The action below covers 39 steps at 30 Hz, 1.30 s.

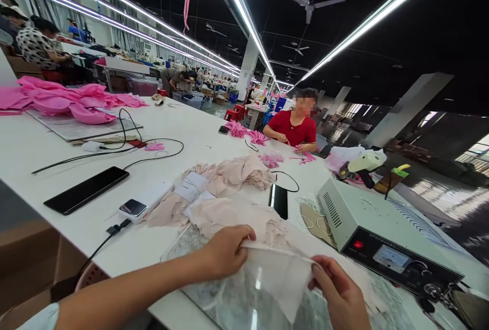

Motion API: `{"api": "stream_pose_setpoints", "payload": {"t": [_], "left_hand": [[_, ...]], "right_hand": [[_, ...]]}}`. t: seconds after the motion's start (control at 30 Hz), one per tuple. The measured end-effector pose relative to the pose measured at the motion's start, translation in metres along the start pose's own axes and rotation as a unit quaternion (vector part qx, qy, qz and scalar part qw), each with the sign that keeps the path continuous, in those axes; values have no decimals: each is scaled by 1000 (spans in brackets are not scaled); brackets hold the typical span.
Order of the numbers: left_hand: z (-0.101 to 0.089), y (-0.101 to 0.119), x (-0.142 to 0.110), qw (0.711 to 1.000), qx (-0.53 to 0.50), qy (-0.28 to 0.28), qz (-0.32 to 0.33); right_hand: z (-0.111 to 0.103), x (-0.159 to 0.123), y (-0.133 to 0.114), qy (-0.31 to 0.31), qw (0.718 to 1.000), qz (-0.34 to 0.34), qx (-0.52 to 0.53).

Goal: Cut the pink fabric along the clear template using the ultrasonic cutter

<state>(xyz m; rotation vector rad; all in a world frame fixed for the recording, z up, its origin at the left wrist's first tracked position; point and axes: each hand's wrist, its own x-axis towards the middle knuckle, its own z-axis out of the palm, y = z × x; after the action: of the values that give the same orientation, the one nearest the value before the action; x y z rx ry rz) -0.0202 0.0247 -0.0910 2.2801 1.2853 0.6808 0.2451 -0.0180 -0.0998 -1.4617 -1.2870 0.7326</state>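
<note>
Pinching a sheer, pale beige piece of fabric [280,271] by its upper edge, left hand [225,252] and right hand [340,289], fingers closed on it, hold it spread over a glossy, marbled grey board [206,297], near heaped pale beige cloth [233,211] and a boxy, pale green metal device [382,218]

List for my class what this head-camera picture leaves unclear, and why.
In the head view:
- Writing on the paper label: too small to read.
- Reading on the meter of the grey box: too small.
- Most of the pink container: hidden by the table and left forearm.
- Forearm behind the right hand, which holds pale cloth: cut off by the bottom edge.
</note>
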Motion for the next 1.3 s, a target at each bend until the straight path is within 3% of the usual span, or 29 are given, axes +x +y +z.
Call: {"api": "stream_pose_setpoints", "payload": {"t": [0.1, 0.23, 0.33, 0.4, 0.53, 0.7, 0.83, 1.0, 1.3], "left_hand": [[-28, -24, 24, 999, 22, 25, -42], [-48, -55, 48, 995, 69, 26, -68], [-51, -69, 57, 990, 116, 34, -74], [-49, -70, 58, 987, 144, 46, -59], [-36, -56, 57, 985, 161, 52, 38], [-14, -34, 56, 975, 137, 31, 170], [-4, -30, 54, 965, 127, 0, 228], [5, -26, 52, 964, 125, -25, 231], [10, -10, 54, 987, 61, -22, 149]], "right_hand": [[32, 54, -11, -5, 1000, -6, 7], [73, 104, -10, -21, 999, -5, -41], [84, 123, -2, -13, 996, -7, -90], [77, 126, 4, 2, 994, -6, -112], [41, 103, 16, 4, 993, 16, -116], [-4, 37, 36, -14, 995, 48, -82], [-26, -2, 49, 28, 994, 70, -84], [-34, -19, 52, 30, 995, 79, -60], [-31, -31, 45, 48, 994, 98, 0]]}}
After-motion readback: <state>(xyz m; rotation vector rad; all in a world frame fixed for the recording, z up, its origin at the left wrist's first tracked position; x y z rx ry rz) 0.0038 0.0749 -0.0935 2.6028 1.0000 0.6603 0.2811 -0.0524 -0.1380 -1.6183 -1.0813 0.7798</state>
